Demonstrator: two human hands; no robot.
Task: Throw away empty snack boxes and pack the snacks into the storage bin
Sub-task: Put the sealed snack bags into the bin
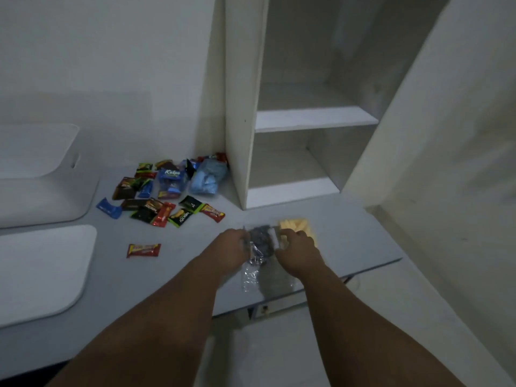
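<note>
- Two hands work at the right part of the bench, close to its near edge. Between them lies one clear bag with dark contents.
- The grip of the left hand is pinching the left edge of the clear bag, with the fingers curled on the plastic.
- The grip of the right hand is closed on the right edge of the same bag. The picture is blurred here, so I cannot see each finger.
- One yellow pack lies on the bench just beside the clear bag, on its far right side. The right hand partly covers it.
- One pile of small snack packets lies toward the far edge of the bench. They are black, green, red and blue, and they overlap too much for an exact count.
- One bag with pale blue pieces lies at the right end of the pile, touching the foot of the shelf unit.
- One red packet lies alone, well apart from the pile, nearer to the near edge.
- One white storage bin stands at the left edge of the bench, and one flat white lid lies in front of it.
- The shelf unit stands at the far right of the bench and shows two shelf boards.
</note>
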